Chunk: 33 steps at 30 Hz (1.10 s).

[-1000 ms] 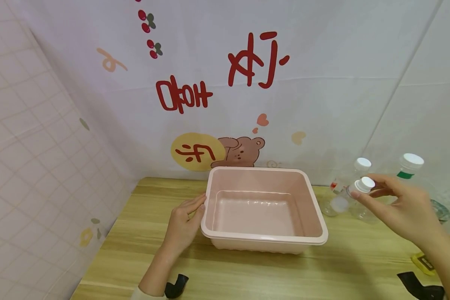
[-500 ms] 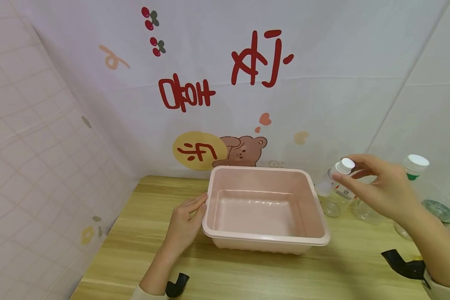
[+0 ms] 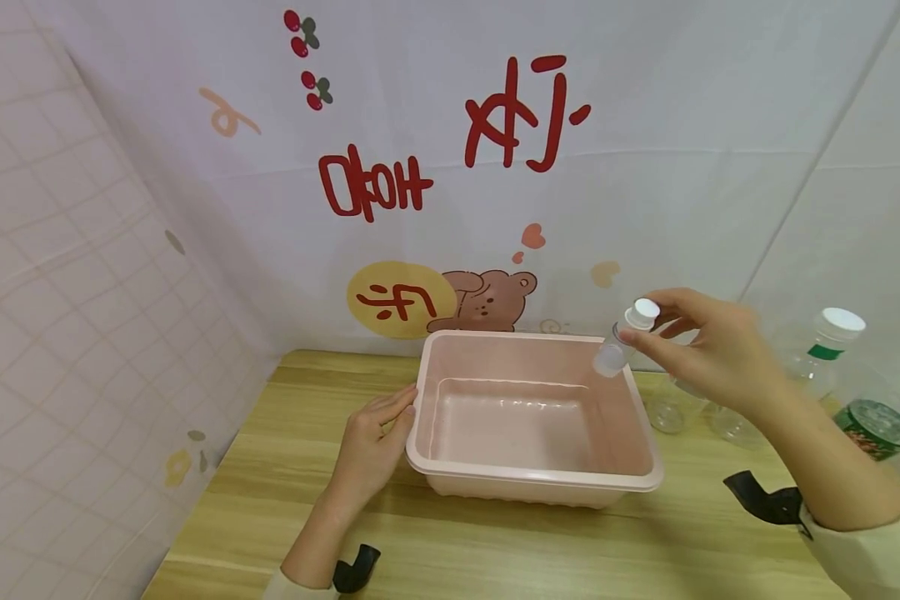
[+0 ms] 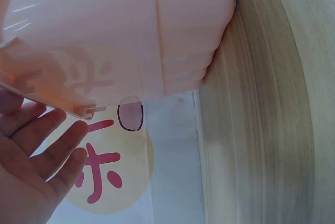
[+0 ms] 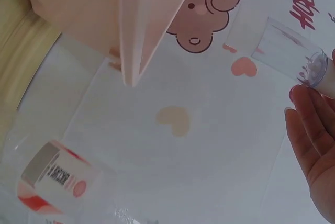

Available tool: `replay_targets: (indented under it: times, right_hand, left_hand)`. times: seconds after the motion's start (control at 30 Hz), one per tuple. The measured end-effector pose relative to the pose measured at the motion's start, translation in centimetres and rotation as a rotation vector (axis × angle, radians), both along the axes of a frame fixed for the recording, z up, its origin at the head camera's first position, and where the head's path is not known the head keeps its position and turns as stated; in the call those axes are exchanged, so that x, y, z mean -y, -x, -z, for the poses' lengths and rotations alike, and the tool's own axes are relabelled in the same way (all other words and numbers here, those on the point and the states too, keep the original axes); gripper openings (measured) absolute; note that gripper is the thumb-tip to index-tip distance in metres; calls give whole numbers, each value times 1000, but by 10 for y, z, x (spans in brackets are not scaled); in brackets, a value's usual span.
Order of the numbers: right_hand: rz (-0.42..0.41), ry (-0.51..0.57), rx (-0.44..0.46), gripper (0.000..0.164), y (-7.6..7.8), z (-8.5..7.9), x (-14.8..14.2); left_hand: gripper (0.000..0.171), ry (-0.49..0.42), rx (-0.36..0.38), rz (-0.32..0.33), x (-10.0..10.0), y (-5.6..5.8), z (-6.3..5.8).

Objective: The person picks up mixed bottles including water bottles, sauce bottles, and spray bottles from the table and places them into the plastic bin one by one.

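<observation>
A pale pink plastic basin (image 3: 540, 480) stands on the wooden table. My left hand (image 3: 371, 446) rests against the outside of its left rim, fingers loosely extended; the left wrist view shows these fingers (image 4: 68, 140) beside the basin's rim. Up over the basin's right back corner, my right hand (image 3: 708, 350) pinches a small clear bottle (image 3: 612, 354) near its white cap. This bottle hangs tilted, its bottom toward the basin and apart from it. In the right wrist view the clear bottle (image 5: 285, 48) shows its bare body, while its cap is partly cut off.
Right of the basin stand clear bottles, one with a red-and-white label (image 5: 63, 177), partly hidden by my right arm. Farther right are a white-capped bottle with a green band (image 3: 825, 354) and a green-patterned container (image 3: 877, 429). A printed cloth wall (image 3: 645, 125) rises behind the table.
My right hand has carried the small bottle left and upward, from among the other bottles to over the basin's right back corner. My left hand has stayed at the basin's left rim.
</observation>
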State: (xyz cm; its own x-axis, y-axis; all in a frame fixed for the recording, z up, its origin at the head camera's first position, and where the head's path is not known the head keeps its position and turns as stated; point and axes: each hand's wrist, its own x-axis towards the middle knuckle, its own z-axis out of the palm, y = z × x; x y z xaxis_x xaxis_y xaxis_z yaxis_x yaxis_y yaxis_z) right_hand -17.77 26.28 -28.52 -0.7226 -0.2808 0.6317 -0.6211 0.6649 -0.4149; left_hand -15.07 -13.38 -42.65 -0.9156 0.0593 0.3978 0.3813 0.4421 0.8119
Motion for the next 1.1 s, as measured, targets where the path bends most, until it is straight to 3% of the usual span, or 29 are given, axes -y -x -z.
replay_targets:
  times: [0.8, 1.1]
  right_hand:
    - [-91, 46, 80, 25, 30, -2, 59]
    - [-108, 32, 199, 24, 44, -5, 80]
  left_hand:
    - [31, 4, 11, -5, 1, 0, 0]
    - [31, 6, 23, -7, 1, 3, 1]
